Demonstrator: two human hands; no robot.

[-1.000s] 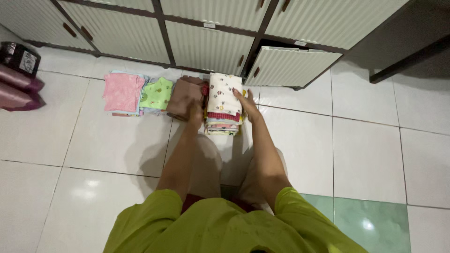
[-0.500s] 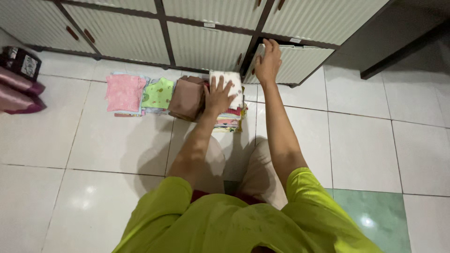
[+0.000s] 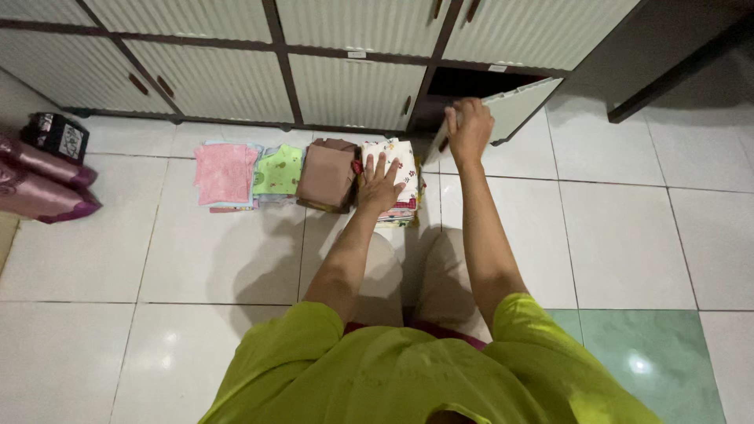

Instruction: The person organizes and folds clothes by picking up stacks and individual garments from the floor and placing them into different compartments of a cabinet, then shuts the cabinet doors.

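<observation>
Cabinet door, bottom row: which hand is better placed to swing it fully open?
Right. The right hand already grips the edge of the half-open cabinet door. The left hand lies flat on the printed clothes stack beside the brown stack, farther from the door.

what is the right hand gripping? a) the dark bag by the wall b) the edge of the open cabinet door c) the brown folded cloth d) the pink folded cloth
b: the right hand grips the edge of the open cabinet door, while the left hand rests flat on the stack of folded clothes.
</observation>
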